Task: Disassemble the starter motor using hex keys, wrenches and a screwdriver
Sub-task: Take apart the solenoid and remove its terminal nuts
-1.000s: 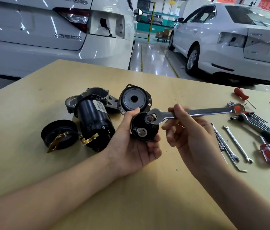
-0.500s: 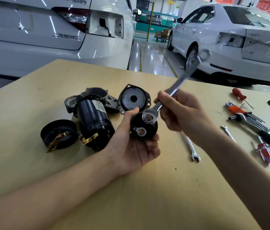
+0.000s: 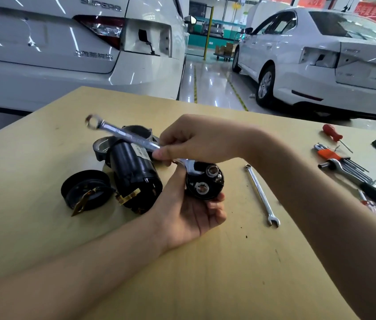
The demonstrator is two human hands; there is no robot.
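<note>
Head view: a black solenoid [image 3: 205, 183] was cupped upright in the left hand [image 3: 189, 211], fingers curled round it, at the table [image 3: 205, 273] centre. A combination wrench [image 3: 122, 133] was pinched by the right hand [image 3: 194, 139], its shaft pointing toward ten o'clock. The motor body [image 3: 134, 174] lay at nine o'clock, just beside.

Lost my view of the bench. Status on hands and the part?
Left hand cradles black solenoid. Right hand grips wrench, open end on solenoid's top terminal. Motor body beside it, no obstruction.
</note>
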